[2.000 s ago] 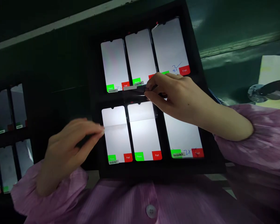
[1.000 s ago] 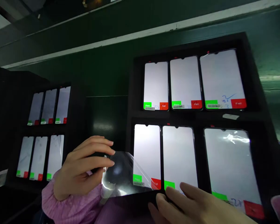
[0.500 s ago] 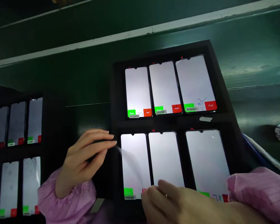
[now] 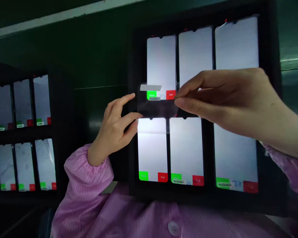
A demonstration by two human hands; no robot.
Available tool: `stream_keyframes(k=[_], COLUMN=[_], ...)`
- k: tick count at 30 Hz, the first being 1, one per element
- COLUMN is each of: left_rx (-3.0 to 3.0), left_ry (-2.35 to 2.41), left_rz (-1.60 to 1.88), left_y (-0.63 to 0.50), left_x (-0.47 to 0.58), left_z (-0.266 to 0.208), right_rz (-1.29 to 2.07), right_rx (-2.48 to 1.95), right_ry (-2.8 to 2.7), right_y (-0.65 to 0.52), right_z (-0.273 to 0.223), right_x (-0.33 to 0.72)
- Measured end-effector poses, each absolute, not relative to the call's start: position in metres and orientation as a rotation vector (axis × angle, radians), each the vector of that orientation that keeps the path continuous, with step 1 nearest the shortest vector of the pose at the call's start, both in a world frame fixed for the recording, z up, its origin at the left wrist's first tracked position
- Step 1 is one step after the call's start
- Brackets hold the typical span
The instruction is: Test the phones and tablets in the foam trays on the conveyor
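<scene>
A clear film sheet (image 4: 152,126) with a pale strip near its upper left corner hangs above the tray, between the two phone rows. My right hand (image 4: 221,96) pinches its right side between thumb and forefinger. At its left edge, the thumb and one finger of my left hand (image 4: 116,127) come together on the film, with another finger raised. Beneath the film lies the lower left phone (image 4: 152,152), lit white with green Pass and red Fail boxes. The upper left phone (image 4: 161,62) shows partly through the sheet.
The black tray (image 4: 208,200) holds several lit phones in two rows; some carry barcode labels and handwritten marks. Another black tray (image 4: 22,135) of lit phones stands to the left. A dark green table (image 4: 96,59) lies behind.
The film has risen from the lower left phone, whose barcode label no longer shows. My right hand has moved up from the phone's bottom edge. The camera view has shifted.
</scene>
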State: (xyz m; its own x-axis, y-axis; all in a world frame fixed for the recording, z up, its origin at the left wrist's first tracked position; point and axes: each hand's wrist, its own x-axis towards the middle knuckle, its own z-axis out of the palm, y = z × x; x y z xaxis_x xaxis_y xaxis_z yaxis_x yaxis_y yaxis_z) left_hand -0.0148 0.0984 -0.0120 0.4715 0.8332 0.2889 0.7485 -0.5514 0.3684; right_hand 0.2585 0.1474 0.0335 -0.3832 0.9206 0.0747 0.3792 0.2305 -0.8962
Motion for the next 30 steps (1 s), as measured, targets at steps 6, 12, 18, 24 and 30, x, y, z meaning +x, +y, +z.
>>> stream_keyframes(k=[6,12,18,24,30], left_rx=[2.440,2.278,2.565,2.641,2.570], left_ry=[1.337,1.276,1.261,1.169,1.069], left_rz=[0.802,0.847,0.566,0.511,0.565], left_y=[0.094,0.044,0.015,-0.001,-0.028], left_x=[-0.019,-0.041,-0.035,-0.035,-0.039], left_z=[-0.015,-0.003,-0.004,0.001,-0.001], right_rz=[1.135,1.042,1.004,0.928,0.926], right_rx=[-1.195,-1.189,-1.175,-1.150,-1.136], right_ry=[-1.830,-1.867,-1.937,-2.001,-2.043], right_y=[0.138,0.130,0.120,0.116,0.113], right_z=[0.032,0.026,0.026,0.026,0.023], right_x=[0.256,0.257,0.253,0.251,0.254])
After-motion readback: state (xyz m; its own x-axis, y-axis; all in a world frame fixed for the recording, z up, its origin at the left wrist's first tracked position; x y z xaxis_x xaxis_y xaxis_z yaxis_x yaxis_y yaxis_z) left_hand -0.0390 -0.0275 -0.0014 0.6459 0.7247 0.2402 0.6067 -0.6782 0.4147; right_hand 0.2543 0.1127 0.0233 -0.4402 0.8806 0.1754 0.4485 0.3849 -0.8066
